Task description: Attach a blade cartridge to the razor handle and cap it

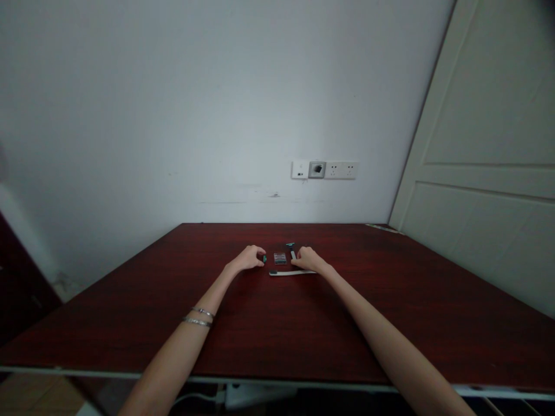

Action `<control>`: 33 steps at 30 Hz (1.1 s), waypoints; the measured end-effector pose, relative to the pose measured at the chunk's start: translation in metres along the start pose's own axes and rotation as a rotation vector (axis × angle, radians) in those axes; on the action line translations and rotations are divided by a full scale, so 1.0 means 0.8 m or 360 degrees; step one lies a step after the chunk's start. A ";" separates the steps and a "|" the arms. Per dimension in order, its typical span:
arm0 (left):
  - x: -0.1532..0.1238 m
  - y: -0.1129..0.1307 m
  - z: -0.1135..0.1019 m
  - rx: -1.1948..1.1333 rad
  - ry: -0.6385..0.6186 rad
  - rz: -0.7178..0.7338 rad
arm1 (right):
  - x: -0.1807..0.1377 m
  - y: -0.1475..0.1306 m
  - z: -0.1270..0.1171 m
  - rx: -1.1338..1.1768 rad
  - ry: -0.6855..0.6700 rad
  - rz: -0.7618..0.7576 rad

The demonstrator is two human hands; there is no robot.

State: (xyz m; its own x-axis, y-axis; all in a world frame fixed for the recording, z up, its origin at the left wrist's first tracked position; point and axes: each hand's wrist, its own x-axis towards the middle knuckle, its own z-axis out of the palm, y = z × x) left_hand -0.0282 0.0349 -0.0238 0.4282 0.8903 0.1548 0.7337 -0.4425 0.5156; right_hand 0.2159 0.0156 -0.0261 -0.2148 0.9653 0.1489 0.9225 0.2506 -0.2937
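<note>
Both my arms reach out over a dark red wooden table [303, 323]. My left hand [248, 258] is curled, its fingertips pinching a small teal piece [264, 259]. My right hand [307, 259] is closed on the handle of a razor with a teal head [290, 247] that lies on the table. Between the hands sits a small clear cartridge pack [280, 258]. A second, white-handled razor [291, 273] lies flat just in front of my right hand. Two bangles [198, 316] circle my left forearm.
A white wall stands behind the table with a row of sockets [325, 170]. A cream door [489, 173] is at the right. A thin strip [384, 228] lies at the table's far right corner. Dark furniture [21, 289] stands at the left.
</note>
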 end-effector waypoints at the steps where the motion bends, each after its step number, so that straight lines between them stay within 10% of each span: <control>1: 0.000 -0.002 0.001 -0.0025 0.0004 0.0006 | 0.000 0.000 0.001 0.0002 -0.0001 -0.0002; 33: -0.003 0.004 0.016 -0.0075 0.0435 0.0230 | 0.000 -0.004 -0.006 0.0355 0.0277 -0.0194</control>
State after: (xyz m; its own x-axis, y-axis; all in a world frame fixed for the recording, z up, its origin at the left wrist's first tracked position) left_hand -0.0202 0.0302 -0.0334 0.3643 0.8171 0.4468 0.6475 -0.5671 0.5091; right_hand 0.2148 0.0144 -0.0206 -0.2435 0.9047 0.3495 0.7960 0.3923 -0.4610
